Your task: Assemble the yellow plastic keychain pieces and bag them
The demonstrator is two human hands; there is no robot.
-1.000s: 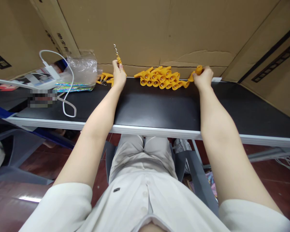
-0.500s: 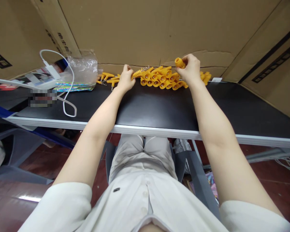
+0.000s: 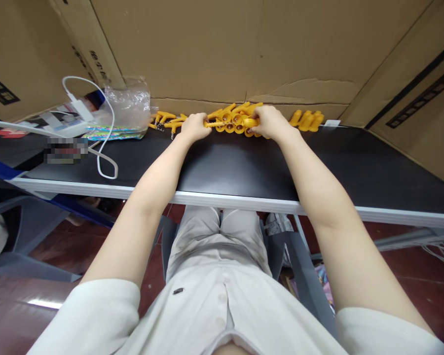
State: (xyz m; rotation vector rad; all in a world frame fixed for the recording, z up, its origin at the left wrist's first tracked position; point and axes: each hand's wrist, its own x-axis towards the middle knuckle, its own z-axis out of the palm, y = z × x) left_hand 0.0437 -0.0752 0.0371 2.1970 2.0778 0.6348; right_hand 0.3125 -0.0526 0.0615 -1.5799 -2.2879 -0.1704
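My left hand is closed on a yellow threaded plastic piece, whose thin metal spring points to the right. Level with it, my right hand grips a yellow hollow sleeve, turned sideways towards the spring. The spring's end meets the sleeve or lies just in front of it; I cannot tell which. Right behind both hands lies a stack of yellow cup-ended parts, partly hidden by the right hand. Left of my left hand are several yellow T-shaped pieces with springs.
Several yellow sleeves stand at the right, beside a white tag. A clear plastic bag, colourful packets and a white cable are on the left of the black table. Cardboard walls the back.
My right hand has come left and down with the yellow sleeve, turning it from upright-tilted to sideways near the spring. My left hand has moved slightly, still holding its piece.
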